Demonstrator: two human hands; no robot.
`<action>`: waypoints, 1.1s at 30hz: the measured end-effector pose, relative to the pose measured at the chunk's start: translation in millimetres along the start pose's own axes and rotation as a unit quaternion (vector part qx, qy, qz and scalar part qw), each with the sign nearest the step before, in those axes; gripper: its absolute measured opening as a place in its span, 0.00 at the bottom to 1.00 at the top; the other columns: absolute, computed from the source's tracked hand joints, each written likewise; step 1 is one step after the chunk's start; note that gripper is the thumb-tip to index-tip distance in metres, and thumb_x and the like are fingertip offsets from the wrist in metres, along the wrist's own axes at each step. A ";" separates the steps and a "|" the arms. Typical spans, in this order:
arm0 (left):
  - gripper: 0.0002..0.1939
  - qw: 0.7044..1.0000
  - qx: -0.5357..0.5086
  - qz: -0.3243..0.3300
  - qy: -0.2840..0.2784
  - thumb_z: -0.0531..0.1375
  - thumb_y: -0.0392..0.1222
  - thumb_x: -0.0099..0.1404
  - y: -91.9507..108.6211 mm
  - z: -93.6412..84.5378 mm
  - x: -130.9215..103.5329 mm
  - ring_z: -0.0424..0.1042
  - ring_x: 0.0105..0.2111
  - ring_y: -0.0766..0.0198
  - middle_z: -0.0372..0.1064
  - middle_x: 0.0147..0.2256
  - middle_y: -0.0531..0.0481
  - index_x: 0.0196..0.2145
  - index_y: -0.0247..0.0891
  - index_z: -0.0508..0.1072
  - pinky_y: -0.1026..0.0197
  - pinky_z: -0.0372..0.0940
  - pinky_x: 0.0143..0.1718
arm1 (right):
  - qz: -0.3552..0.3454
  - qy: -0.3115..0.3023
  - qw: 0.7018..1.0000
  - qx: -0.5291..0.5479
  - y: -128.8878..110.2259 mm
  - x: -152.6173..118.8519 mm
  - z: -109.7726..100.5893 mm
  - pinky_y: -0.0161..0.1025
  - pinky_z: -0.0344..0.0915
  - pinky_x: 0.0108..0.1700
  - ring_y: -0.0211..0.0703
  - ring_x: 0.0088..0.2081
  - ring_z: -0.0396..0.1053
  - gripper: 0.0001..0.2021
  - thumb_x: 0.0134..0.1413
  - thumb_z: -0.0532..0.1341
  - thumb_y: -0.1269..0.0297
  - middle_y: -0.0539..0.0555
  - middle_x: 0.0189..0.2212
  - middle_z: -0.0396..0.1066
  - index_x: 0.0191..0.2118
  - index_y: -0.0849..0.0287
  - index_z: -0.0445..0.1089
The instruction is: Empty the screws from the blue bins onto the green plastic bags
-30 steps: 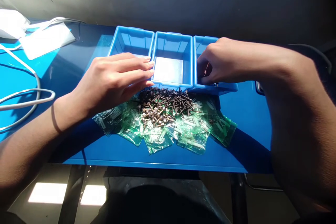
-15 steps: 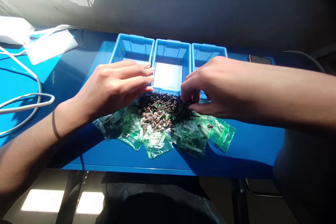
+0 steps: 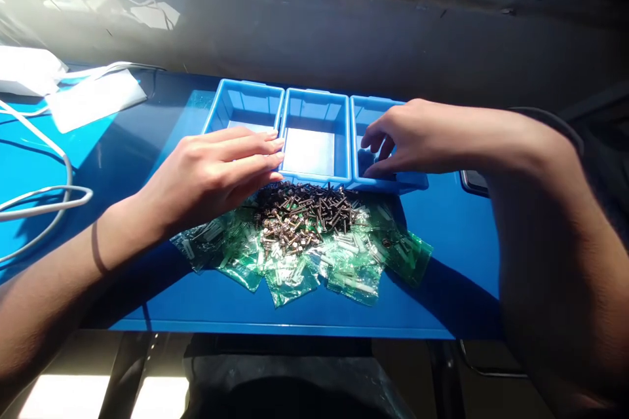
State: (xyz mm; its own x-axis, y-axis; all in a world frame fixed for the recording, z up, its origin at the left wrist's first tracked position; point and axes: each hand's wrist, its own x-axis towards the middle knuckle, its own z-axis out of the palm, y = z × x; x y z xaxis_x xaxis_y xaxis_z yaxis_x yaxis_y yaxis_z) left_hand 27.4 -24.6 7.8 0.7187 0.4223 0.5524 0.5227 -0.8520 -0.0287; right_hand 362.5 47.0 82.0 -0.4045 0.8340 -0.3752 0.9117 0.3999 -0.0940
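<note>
The right hand point(image 3: 407, 141) is over the right bin point(image 3: 388, 180), fingers curled; whether it holds anything I cannot tell. The left hand point(image 3: 216, 170) lies flat and open, fingers pointing right, beside the screw pile point(image 3: 304, 209). The three bins make one row running left-right.

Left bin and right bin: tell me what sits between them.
The head view shows one thing between the left bin and the right bin: the middle bin, pressed side by side with both, nothing visible inside it.
</note>
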 end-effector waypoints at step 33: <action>0.12 1.000 0.022 0.002 -0.006 0.69 0.42 0.80 -1.1 -2.4 -0.4 0.87 0.57 0.53 0.84 0.59 0.49 0.59 0.44 0.80 0.50 0.88 0.57 | 0.049 -0.073 0.996 -0.005 -28.7 4.6 2.7 0.41 0.66 0.36 0.45 0.36 0.78 0.06 0.60 0.75 0.73 0.53 0.35 0.84 0.43 0.59 0.86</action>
State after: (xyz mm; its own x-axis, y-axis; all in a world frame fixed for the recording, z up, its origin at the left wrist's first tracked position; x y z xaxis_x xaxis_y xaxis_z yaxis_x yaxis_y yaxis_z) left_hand 25.5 -24.6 9.7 0.7257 0.4238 0.5420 0.5400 -0.8389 -0.0672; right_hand 334.7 38.3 80.5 -0.2982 0.8052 -0.5125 0.9451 0.3241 -0.0406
